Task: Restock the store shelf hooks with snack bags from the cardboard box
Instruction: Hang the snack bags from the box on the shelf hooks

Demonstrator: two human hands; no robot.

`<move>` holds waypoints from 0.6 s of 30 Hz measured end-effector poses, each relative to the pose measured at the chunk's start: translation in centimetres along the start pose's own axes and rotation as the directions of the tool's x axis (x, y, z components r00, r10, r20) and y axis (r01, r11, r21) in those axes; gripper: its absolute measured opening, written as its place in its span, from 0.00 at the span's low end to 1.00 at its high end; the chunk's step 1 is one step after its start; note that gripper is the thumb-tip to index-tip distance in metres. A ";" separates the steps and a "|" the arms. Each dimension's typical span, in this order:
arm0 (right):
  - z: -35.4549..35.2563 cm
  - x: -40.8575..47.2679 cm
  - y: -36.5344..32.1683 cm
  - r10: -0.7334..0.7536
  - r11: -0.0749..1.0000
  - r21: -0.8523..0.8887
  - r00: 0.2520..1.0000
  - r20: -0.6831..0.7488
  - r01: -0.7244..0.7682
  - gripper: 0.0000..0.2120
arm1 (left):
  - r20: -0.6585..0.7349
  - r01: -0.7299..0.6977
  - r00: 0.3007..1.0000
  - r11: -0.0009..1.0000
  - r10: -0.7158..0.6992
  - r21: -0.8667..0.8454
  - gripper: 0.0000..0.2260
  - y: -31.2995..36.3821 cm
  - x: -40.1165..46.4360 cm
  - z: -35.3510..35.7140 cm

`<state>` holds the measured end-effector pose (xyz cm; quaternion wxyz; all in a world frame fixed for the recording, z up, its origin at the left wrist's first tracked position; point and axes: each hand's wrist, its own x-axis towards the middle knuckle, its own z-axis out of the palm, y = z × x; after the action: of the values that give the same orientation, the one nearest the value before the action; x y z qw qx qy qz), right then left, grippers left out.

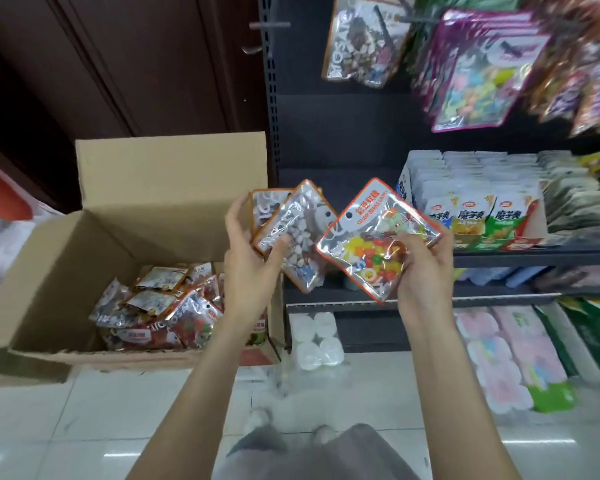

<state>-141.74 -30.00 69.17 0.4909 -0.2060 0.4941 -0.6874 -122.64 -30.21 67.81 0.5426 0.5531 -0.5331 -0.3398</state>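
Observation:
My left hand (248, 261) grips a small stack of clear orange-edged snack bags (293, 230) with grey-white pieces inside. My right hand (421, 268) holds a single orange-edged bag of coloured candy (378, 240), tilted, thumb on its front. Both are held in front of the dark shelf. An open cardboard box (118, 237) stands on the floor at the left with several more bags (160, 310) in its bottom. Above, a similar bag (361, 43) hangs from a hook, and bare hooks (269, 26) stick out from the upright at its left.
Pink and purple bags (482, 71) hang at the upper right. White packets (475, 202) fill a shelf tray at the right. Pink and green packs (520, 355) lie lower right, a white plastic pack (317, 341) sits on the tiled floor. Dark wooden doors (118, 64) stand behind the box.

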 end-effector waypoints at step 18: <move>-0.6 3.1 -3.1 -0.187 0.692 -0.525 0.825 0.533 0.496 0.34 | 0.150 -0.182 0.972 0.983 0.180 -0.002 0.08 1.9 3.1 3.0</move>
<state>-145.00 -32.38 71.05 0.3469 -0.6013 0.5264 -0.4910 -125.31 -33.60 69.71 0.5265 0.4785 -0.6224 -0.3263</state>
